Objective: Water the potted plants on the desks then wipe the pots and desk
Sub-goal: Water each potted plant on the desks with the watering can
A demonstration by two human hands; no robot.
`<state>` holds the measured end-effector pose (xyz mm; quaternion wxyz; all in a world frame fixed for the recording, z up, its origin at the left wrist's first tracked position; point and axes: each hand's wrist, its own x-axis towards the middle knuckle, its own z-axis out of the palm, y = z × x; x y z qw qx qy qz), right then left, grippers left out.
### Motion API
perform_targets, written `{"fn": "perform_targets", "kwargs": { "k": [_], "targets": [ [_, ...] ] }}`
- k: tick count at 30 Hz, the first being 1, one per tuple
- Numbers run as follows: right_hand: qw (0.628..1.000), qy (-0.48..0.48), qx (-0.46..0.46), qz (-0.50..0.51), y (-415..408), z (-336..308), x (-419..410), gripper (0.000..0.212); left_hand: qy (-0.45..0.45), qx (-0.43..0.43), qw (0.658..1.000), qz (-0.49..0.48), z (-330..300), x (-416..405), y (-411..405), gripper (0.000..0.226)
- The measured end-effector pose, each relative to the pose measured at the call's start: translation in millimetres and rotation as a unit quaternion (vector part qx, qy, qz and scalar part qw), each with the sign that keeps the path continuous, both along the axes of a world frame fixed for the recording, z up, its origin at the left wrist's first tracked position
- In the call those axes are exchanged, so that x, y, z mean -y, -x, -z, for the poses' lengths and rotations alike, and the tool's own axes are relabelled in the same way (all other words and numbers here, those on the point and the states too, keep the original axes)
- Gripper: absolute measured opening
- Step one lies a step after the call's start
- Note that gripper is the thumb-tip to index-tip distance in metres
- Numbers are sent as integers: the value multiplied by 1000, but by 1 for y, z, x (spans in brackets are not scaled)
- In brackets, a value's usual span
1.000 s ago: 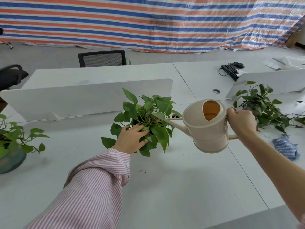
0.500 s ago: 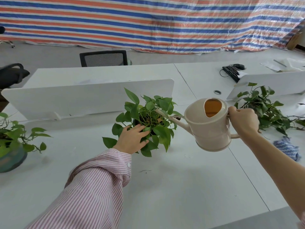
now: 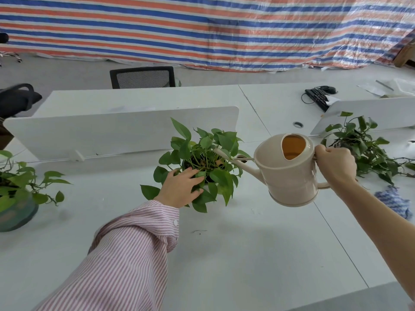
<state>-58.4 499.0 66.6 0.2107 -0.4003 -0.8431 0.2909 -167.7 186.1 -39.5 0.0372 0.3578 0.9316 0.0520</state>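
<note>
**Watering the middle plant on the white tabletop**

Starting at the far left, a leafy plant in a green pot (image 3: 15, 212) stands at the edge of the white tabletop (image 3: 258, 254), partly cut by the frame. Behind it a low white divider panel (image 3: 112, 133) runs across the tabletop, and two black chairs stand beyond, one (image 3: 18, 98) at the left edge and one (image 3: 142, 77) in front of the striped tarp (image 3: 202, 30).

The left hand (image 3: 183, 189), coming out of a pink striped sleeve (image 3: 125, 261), rests on the near side of the middle plant (image 3: 202, 167). Its fingers are straight and spread among the leaves, touching them and not gripping. The pot of this plant is almost fully hidden by leaves and the hand.

The beige watering can (image 3: 289, 173) is in the air just right of this plant, tilted to the left. Its thin spout reaches into the leaves at the top of the plant. Inside the opening an orange-brown colour is seen. The right hand (image 3: 336, 166) holds the can's handle with the fingers curled round it.

Further right a third plant (image 3: 363, 147) with long trailing stems lies spread on the tabletop. Near it, a blue and white cloth (image 3: 395, 203) lies crumpled. Far behind there is a black keyboard (image 3: 317, 99).
</note>
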Motion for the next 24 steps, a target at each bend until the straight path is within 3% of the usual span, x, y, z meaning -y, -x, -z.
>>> {"fn": "perform_targets", "kwargs": {
  "k": [24],
  "targets": [
    [1000, -5, -3, 2, -11, -3, -11, 41, 17, -2, 1000, -12, 1, -3, -2, 46]
  ]
}}
